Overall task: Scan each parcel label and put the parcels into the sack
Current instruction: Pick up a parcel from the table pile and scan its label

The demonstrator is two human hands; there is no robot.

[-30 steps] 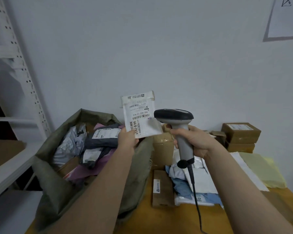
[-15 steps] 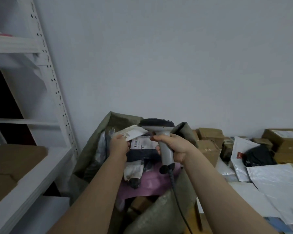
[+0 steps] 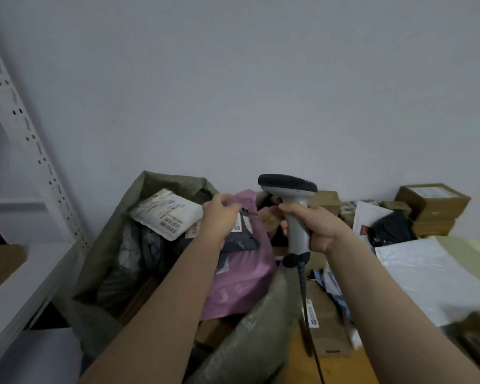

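A grey-green sack (image 3: 108, 250) stands open at the left of the table, full of parcels. A small white labelled parcel (image 3: 166, 214) lies on top at the back of the sack, apart from my fingers. My left hand (image 3: 219, 217) hovers over the sack just right of that parcel, fingers loosely curled and empty, above a pink mailer (image 3: 241, 284) and a dark grey one (image 3: 241, 242). My right hand (image 3: 316, 225) grips the handle of a grey barcode scanner (image 3: 291, 200) held upright beside the sack; its cable hangs down.
Brown cartons (image 3: 432, 206), a white mailer (image 3: 432, 275), a black bag (image 3: 391, 228) and a flat brown parcel (image 3: 324, 320) lie on the wooden table at the right. A white metal shelf (image 3: 20, 286) stands at the left. A wall is close behind.
The white parcel left my left hand and now lies in the sack. My left hand drew back slightly right, and the scanner moved right with my right hand.
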